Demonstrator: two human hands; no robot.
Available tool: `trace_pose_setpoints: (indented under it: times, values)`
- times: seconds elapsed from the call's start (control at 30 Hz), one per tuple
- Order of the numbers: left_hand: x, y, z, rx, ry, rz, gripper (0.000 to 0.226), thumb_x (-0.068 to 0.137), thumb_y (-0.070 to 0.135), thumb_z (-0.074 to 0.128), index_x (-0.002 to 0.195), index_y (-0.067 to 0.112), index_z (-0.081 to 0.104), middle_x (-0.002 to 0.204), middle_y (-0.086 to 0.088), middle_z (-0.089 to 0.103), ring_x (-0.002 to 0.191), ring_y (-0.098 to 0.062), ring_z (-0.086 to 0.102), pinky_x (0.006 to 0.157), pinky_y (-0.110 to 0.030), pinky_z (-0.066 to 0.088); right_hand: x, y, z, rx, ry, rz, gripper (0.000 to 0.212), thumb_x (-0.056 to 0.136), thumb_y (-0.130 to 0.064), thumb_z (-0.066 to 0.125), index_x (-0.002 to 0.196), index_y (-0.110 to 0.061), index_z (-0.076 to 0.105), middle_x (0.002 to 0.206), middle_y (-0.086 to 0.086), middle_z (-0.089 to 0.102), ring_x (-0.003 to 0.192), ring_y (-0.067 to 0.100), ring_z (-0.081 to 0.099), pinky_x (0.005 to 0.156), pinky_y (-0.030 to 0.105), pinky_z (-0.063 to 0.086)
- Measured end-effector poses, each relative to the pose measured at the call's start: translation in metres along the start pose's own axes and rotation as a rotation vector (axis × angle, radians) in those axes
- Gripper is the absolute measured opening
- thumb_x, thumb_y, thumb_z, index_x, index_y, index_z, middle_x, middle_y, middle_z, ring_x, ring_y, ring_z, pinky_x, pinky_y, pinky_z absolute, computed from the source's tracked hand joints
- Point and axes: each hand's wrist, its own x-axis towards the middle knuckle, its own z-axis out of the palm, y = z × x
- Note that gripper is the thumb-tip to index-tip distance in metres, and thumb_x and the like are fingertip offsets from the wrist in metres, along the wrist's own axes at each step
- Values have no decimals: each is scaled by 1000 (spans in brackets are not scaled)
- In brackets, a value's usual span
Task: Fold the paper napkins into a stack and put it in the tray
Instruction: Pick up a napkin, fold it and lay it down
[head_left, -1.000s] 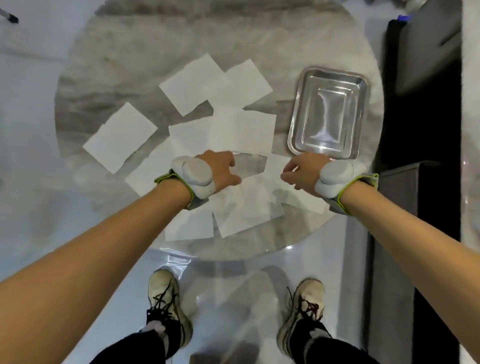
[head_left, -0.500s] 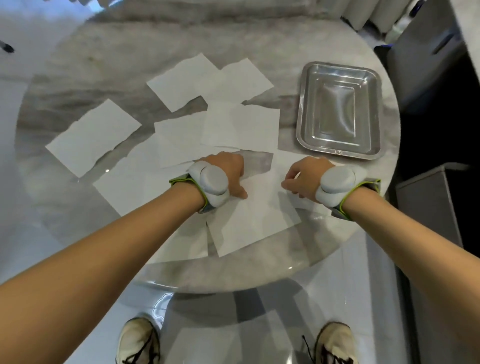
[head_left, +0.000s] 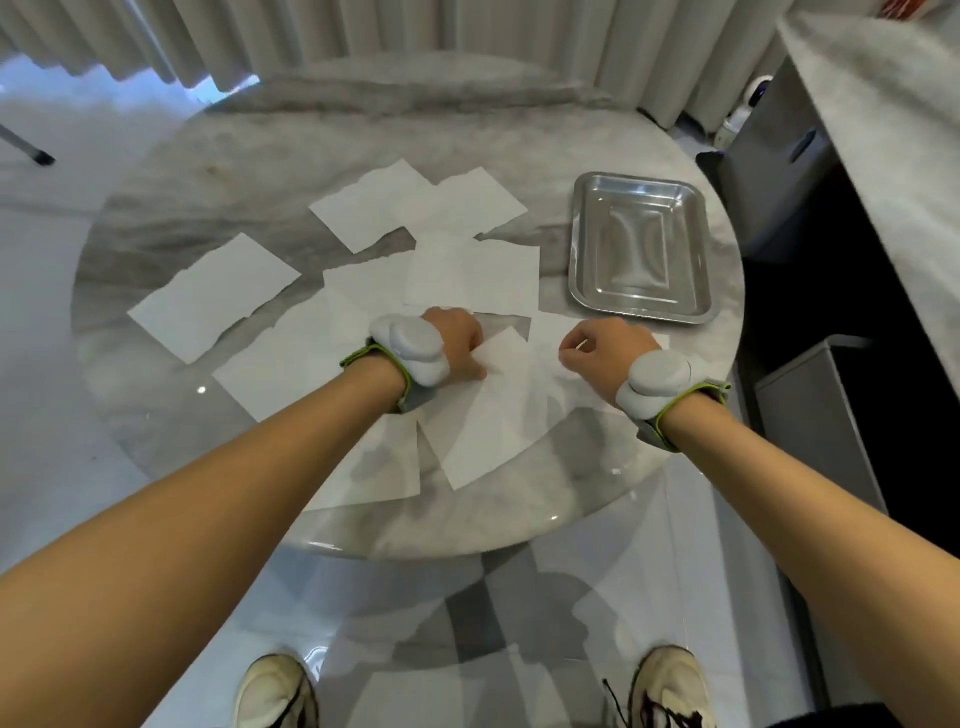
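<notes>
Several white paper napkins lie flat and partly overlapping on the round marble table (head_left: 249, 156). The nearest tilted napkin (head_left: 488, 415) lies between my hands. My left hand (head_left: 457, 338) has curled fingers and pinches its far left edge. My right hand (head_left: 602, 348) has curled fingers too and pinches the napkin's far right part, with a sliver of white showing between thumb and finger. The shiny metal tray (head_left: 582, 249) sits empty at the right, just beyond my right hand. Other napkins lie at the left (head_left: 213, 296), at the far middle (head_left: 374, 208) and in the centre (head_left: 478, 275).
A dark cabinet (head_left: 810, 171) and a grey box (head_left: 826, 415) stand right of the table. White curtains (head_left: 415, 31) hang behind it. My shoes (head_left: 275, 691) show below the table's near edge (head_left: 415, 551).
The view has tilted upward, so the curtains now show. Both hands stay at the near napkin's far edge, drawn slightly apart.
</notes>
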Motion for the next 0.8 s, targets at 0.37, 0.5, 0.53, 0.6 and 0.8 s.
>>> trace_pose_setpoints:
  times: [0.37,0.5,0.53,0.6,0.8]
  values:
    - [-117,8,-34,-1357,-73,51,20,89,5,50,106,4,61,98,-14,70,86,-25,70,81,-35,56,-84,-15,-32,811,-214,194,73,88,-62,39,125,-1,56,109,13,68,93,24,66,97,34,39]
    - [-130,12,-30,-1439,-120,61,23,92,6,45,104,5,65,92,-10,75,79,-22,74,71,-32,61,-98,-9,-17,1065,-302,215,70,86,-63,44,116,-3,61,101,10,68,83,23,64,98,35,43]
    - [-132,10,-28,-1452,-124,47,23,93,6,45,103,5,66,92,-11,75,79,-22,74,73,-32,61,-99,-8,-14,1132,-319,199,64,86,-59,48,116,-4,62,98,9,67,84,23,63,93,34,47]
    - [-134,9,-22,-1456,-119,31,23,92,7,47,105,5,66,96,-11,75,82,-22,73,75,-34,60,-104,-6,-16,1194,-354,155,49,87,-46,56,117,-7,62,98,9,66,84,23,62,83,30,51]
    - [-128,-13,-2,-1418,-14,-12,19,92,6,54,107,7,66,110,-10,72,94,-24,70,80,-36,60,-100,-17,-8,1158,-245,108,10,83,-5,66,81,-12,59,81,11,63,65,22,60,68,31,55]
